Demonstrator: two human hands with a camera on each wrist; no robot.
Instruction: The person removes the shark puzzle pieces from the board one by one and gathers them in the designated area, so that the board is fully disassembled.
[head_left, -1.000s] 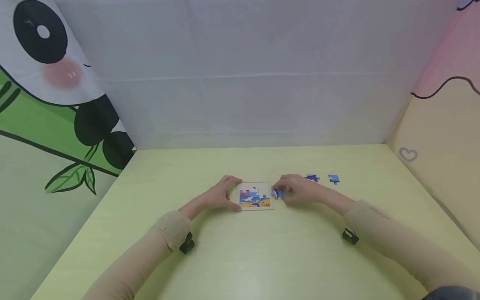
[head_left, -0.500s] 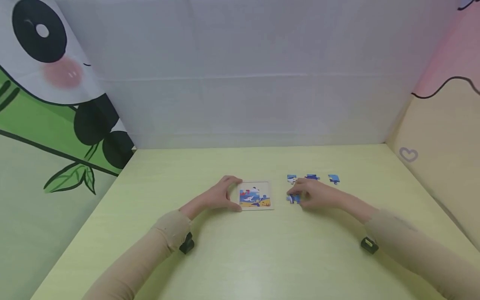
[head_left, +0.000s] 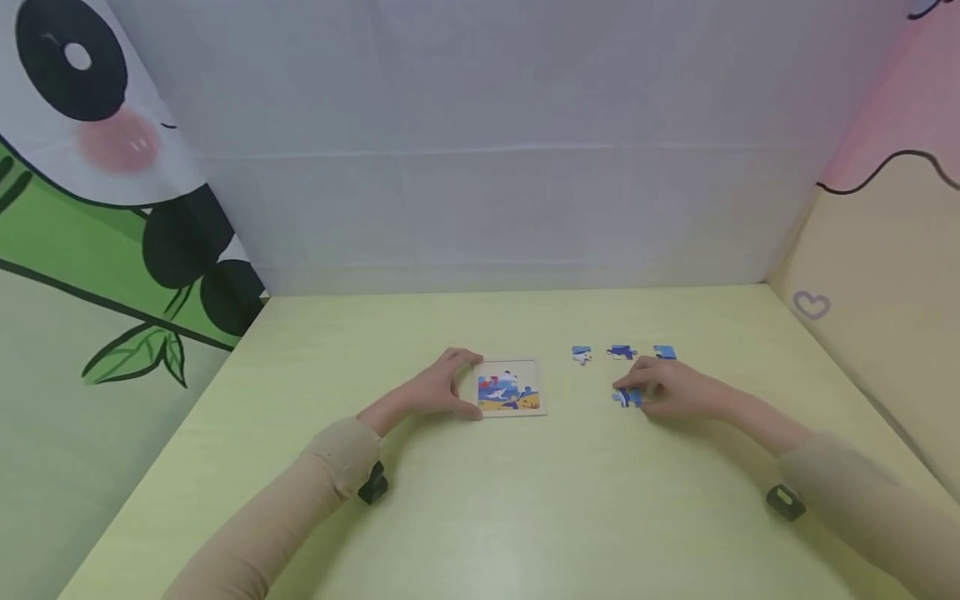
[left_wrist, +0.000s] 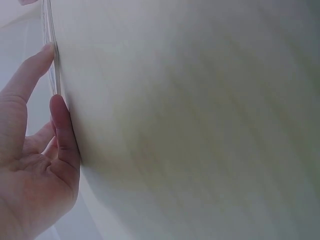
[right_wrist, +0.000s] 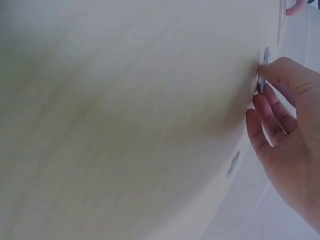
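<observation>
The square jigsaw puzzle tray [head_left: 510, 411] lies on the table with a partly filled blue and yellow sea picture in it. My left hand [head_left: 441, 387] holds the tray by its left side, thumb at the near corner and fingertips at the far one. In the left wrist view the tray shows edge-on against the thumb and a finger of the left hand [left_wrist: 42, 145]. Right of the tray, my right hand [head_left: 671, 389] pinches a blue and white jigsaw piece [head_left: 627, 398] low over the table. The right wrist view shows that piece [right_wrist: 262, 86] edge-on between thumb and fingers.
Behind the right hand lie loose jigsaw pieces: a blue and white one [head_left: 581, 355], a dark blue one [head_left: 622, 352] and a light blue one [head_left: 664, 352], partly covered by the hand. A white cloth wall [head_left: 480, 217] closes off the table's [head_left: 480, 500] back edge.
My right hand has moved right, away from the tray's edge, with the jigsaw piece in its fingers. The back left loose piece has come into view. The left hand keeps its place.
</observation>
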